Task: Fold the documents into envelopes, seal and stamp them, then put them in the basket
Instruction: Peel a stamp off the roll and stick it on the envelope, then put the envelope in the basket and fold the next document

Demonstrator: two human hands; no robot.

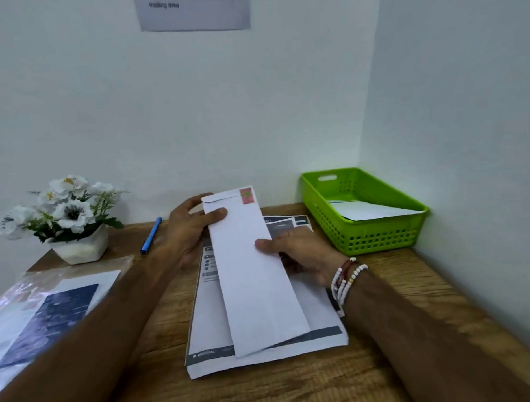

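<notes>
Stamped envelope [254, 270] held above document stack [263, 348], left of green basket [379, 239]. Left hand [189, 230] pinches top edge; right hand [301, 253] grips side edge. Two-hand hold keeps envelope flat, likely for transfer to basket.

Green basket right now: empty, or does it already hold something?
Not empty: white paper, likely envelopes, lies flat inside the green basket. How many, cannot tell. The held stamped envelope is outside it.

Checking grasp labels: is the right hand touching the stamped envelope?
Touching. In the head view the right hand pinches the envelope, thumb on its front face.
</notes>
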